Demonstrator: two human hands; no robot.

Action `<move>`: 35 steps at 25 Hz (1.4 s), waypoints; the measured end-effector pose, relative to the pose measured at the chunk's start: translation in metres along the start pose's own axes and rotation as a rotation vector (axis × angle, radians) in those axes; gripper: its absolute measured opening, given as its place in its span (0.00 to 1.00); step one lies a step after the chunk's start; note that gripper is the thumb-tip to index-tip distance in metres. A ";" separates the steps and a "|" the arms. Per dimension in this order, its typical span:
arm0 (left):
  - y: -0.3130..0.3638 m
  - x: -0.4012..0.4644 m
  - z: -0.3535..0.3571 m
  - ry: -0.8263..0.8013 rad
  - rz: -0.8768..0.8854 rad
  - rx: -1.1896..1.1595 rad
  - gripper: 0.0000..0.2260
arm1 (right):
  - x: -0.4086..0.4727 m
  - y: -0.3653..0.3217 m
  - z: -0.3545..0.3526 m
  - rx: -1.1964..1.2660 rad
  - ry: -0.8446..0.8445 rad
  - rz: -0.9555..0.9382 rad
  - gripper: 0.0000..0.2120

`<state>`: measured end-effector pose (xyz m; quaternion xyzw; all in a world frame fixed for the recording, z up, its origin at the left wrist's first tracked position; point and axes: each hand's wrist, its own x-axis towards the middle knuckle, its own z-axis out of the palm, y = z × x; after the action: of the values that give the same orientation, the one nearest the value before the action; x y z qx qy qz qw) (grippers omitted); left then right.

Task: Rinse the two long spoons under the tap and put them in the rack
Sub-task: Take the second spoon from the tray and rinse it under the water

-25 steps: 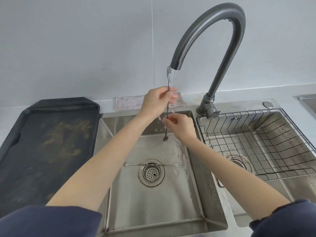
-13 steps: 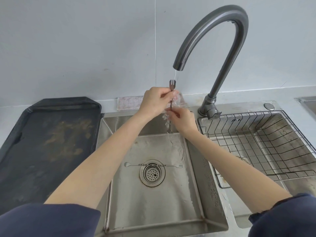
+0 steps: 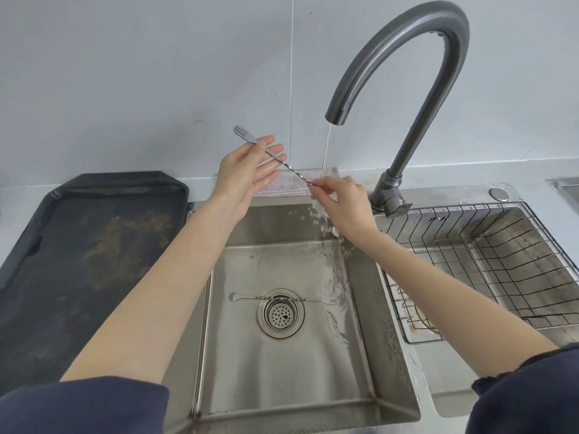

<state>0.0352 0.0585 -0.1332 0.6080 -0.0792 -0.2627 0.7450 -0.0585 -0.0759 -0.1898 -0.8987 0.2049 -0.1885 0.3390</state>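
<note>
**One long spoon held beside the running tap, the other left on the drain**

A long, thin, twisted-stem metal spoon (image 3: 283, 162) is pinched near its lower end by the fingers of the right hand (image 3: 341, 205), which is closed on it. The spoon is tilted up to the left, its small forked end raised above the left hand (image 3: 247, 170). That hand is spread open, the stem lying across its fingers. The stream from the curved dark grey metal tap (image 3: 404, 73) falls just beside the right hand and splashes at the wrist. Below, in the stainless steel sink basin (image 3: 282, 371), a second long twisted metal spoon (image 3: 282, 299) lies flat across the top of the round perforated drain strainer (image 3: 281, 313). To the right, a wire dish rack (image 3: 488, 261) sits in the second basin. On the desk to the left, a black stained tray (image 3: 84, 245) is seen.
</note>
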 end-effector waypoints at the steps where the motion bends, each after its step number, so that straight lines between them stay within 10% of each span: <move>1: -0.001 0.001 -0.006 0.037 -0.019 -0.048 0.06 | 0.001 0.000 -0.001 -0.024 -0.009 -0.033 0.09; 8: -0.022 0.008 -0.053 0.270 -0.183 -0.270 0.06 | -0.011 0.023 -0.001 -0.150 -0.086 -0.076 0.09; 35: -0.233 -0.053 -0.139 0.493 -0.908 0.212 0.12 | -0.091 0.143 0.108 -0.478 -0.765 0.303 0.11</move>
<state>-0.0177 0.1763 -0.3777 0.6967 0.3437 -0.3988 0.4872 -0.1185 -0.0711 -0.3817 -0.9164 0.2317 0.2600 0.1973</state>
